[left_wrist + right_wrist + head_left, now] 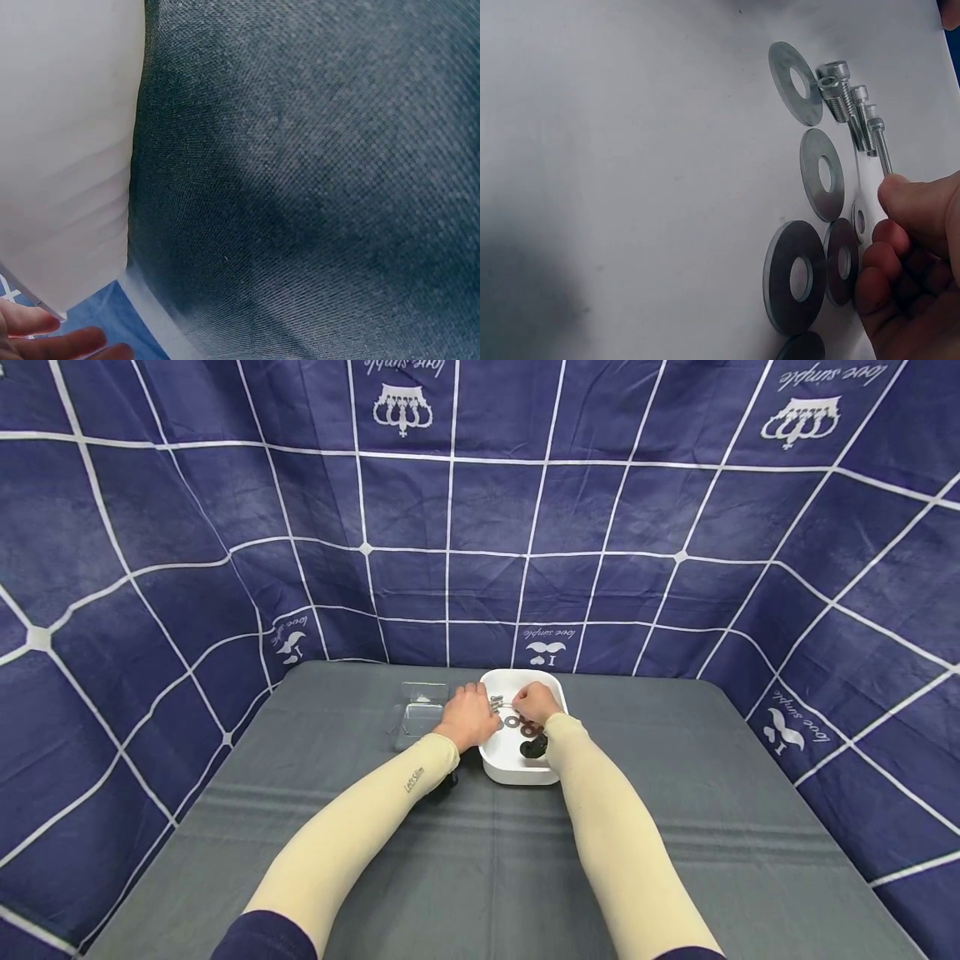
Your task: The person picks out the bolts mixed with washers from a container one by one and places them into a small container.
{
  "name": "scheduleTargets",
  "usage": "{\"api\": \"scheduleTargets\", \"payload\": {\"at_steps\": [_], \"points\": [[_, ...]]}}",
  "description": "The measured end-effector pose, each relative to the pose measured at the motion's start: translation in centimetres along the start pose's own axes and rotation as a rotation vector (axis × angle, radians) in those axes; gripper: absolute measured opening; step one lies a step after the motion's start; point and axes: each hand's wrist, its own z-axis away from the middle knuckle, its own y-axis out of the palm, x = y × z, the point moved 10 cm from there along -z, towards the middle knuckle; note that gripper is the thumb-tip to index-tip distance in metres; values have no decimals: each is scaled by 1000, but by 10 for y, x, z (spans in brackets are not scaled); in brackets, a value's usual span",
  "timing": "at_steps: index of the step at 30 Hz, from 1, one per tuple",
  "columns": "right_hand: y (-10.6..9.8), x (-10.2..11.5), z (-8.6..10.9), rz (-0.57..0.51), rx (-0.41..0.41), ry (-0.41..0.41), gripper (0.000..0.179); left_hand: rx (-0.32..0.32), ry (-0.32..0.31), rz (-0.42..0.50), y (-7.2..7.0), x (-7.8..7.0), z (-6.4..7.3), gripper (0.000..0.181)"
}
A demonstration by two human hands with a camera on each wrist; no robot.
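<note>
My right hand (537, 702) reaches into a white plastic tub (519, 775). In the right wrist view its thumb and finger pinch the end of a slim socket-head screw (882, 142), with the other fingers curled below. Several shiny socket-head screws (843, 94) lie together just beyond that screw. Flat metal washers, among them a large washer (775, 277) and another washer (811, 169), are spread on the tub floor by the hand. My left hand (470, 717) rests over the tub's left rim, and its fingers (67, 343) extend loosely past the white wall in the left wrist view.
A clear plastic box (422, 720) with its lid raised stands just left of the tub, partly behind my left hand. A black object (534, 747) shows below my right wrist, over the tub. Grey cloth (315, 827) covers the table; a blue curtain (495, 510) hangs behind it.
</note>
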Motion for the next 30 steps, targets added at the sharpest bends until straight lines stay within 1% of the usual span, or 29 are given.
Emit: {"api": "scheduleTargets", "payload": {"at_steps": [6,11,13,17,19,25,30], "points": [[0,-3,3,-61,1,39,16,18,-10,-14,-1,2,0,70],[1,-3,7,-94,6,49,17,35,-2,-60,-1,1,0,68],[0,-2,7,-90,4,46,17,38,5,-68,-2,0,-1,67],[-7,0,8,-93,-28,31,19,41,36,-73,-2,-2,-2,65],[-10,0,7,-93,-49,26,19,37,54,-78,-4,-3,-3,64],[-21,6,4,-48,-131,-13,19,15,92,-103,-10,-1,-3,56],[-25,18,4,-82,-150,-53,19,-40,146,-110,-16,1,-1,51]]}}
